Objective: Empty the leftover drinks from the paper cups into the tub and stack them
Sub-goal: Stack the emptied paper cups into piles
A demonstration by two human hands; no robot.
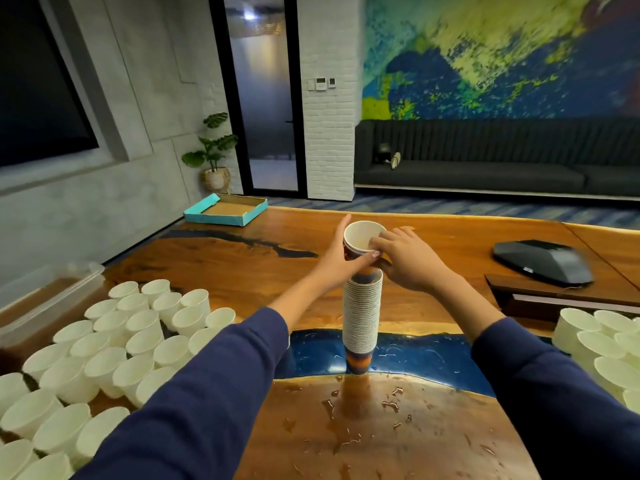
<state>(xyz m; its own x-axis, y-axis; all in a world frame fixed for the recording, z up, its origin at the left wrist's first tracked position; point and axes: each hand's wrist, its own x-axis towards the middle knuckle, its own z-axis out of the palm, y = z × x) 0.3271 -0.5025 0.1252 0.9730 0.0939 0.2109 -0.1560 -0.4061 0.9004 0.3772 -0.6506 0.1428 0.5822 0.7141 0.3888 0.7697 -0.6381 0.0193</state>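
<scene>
Nearest, spilled drops wet the surface (398,427) at the foot of the stack (362,317), so the thin, light paper will be slippery and easily crushed. Atop the stack, both hands hold a tilted cup (363,237): the left hand (341,261) curls round its wall, the right hand (405,261) pinches its rim. Take it low, gently. Left of the stack stand loose cups (138,334), then the tub (41,306).

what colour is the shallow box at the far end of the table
Teal outside, brown cardboard inside; the shallow box shows in the head view.
</scene>
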